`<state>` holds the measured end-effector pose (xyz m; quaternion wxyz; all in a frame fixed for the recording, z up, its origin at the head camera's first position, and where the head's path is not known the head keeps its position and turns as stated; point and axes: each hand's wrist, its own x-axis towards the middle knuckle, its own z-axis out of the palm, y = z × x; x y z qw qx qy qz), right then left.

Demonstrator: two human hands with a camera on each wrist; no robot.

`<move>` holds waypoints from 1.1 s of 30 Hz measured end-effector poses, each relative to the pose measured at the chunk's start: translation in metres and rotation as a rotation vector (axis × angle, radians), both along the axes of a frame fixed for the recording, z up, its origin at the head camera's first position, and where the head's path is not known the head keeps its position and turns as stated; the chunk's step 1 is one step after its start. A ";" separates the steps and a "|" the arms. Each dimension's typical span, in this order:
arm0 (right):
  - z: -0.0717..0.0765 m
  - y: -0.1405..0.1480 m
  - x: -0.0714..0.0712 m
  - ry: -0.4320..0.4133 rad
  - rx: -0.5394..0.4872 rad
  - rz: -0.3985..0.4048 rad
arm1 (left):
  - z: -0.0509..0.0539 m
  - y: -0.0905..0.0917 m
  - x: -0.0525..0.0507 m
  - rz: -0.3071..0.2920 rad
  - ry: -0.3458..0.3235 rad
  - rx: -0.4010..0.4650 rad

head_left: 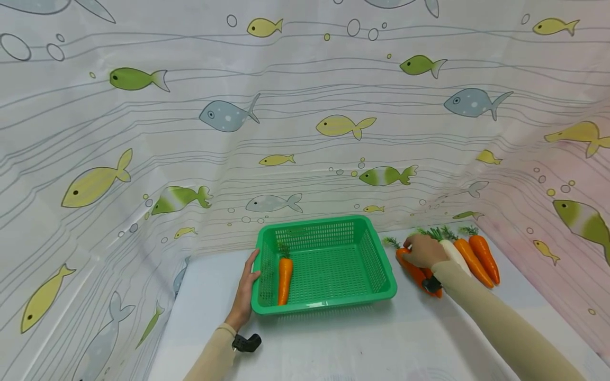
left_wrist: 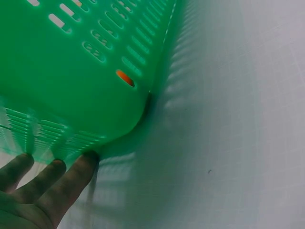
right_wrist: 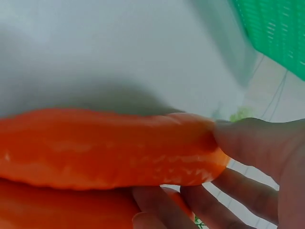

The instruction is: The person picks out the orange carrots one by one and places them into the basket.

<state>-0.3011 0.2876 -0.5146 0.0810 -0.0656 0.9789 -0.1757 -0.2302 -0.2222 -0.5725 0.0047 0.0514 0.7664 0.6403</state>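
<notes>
My right hand [head_left: 424, 251] pinches the leafy end of an orange carrot [right_wrist: 105, 150], thumb on one side and fingers on the other. Against it lies a second carrot [right_wrist: 57, 207], partly hidden by the fingers. On the left, my left hand [head_left: 245, 288] rests along the outer side of a green plastic basket [head_left: 324, 305], its fingers [left_wrist: 66, 188] fairly straight and touching the slotted wall. Inside the basket, near its left wall, a single carrot [head_left: 285, 280] lies with its green top toward the back.
Right of my right hand lie a white radish [head_left: 455, 254] and two more carrots, one [head_left: 473, 262] beside the other [head_left: 485, 258]. All rest on a white table [head_left: 333, 349]. A fish-patterned curtain [head_left: 305, 90] hangs behind and at both sides.
</notes>
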 end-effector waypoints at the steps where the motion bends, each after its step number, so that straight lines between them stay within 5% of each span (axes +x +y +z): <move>1: 0.000 -0.001 0.000 -0.002 0.000 -0.004 | 0.000 0.000 0.000 0.000 0.000 0.000; 33: -0.012 -0.010 -0.002 0.025 -0.008 0.039 | -0.004 -0.001 -0.003 0.007 0.000 0.010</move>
